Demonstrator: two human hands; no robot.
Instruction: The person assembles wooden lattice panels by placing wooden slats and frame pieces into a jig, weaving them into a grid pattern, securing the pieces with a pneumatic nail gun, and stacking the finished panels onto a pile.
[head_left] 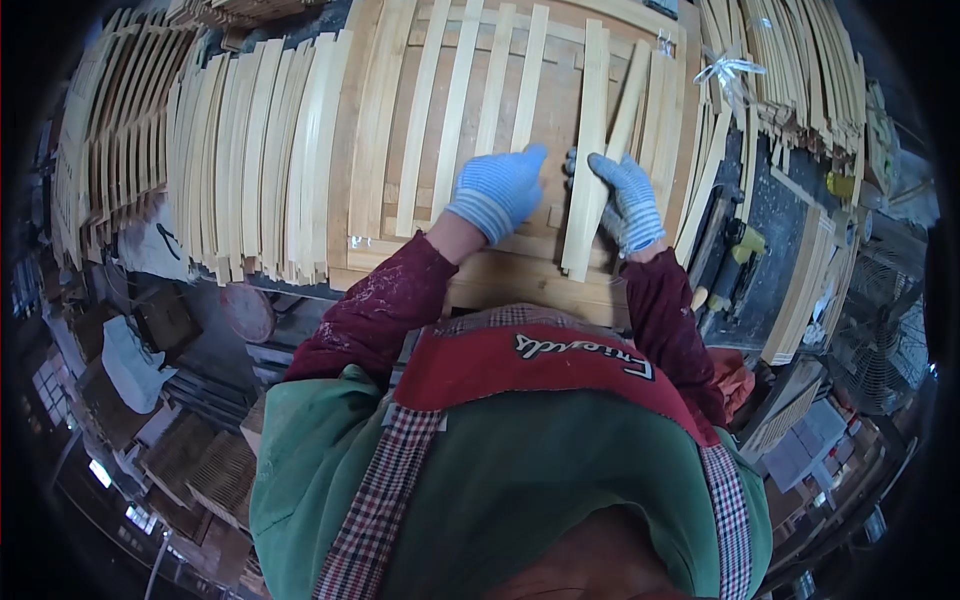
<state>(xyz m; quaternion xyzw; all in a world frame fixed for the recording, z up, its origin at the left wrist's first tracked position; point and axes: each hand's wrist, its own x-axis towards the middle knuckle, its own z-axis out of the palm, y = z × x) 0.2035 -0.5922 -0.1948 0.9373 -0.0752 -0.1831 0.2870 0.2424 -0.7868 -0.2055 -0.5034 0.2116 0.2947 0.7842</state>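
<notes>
My right hand (pixel 630 200), in a light blue striped glove, is closed around wooden slats. One pale slat (pixel 590 130) stands out in front of the fingers, and a second slat (pixel 630 95) runs up at a slant from under the thumb. My left hand (pixel 497 190), gloved the same way, is curled over the lower ends of the slats (pixel 497 80) laid in a wooden frame (pixel 362 130). Its fingertips point away to the right, and whatever they grip is hidden. Other slats lie parallel on the frame's brown board (pixel 560 90).
Rows of slats (pixel 265 150) are stacked left of the frame, with another bundle (pixel 790 70) at the upper right, tied with clear plastic. A yellow-green tool (pixel 748 243) lies on the dark bench at right. Beyond it stands a fan (pixel 875 335).
</notes>
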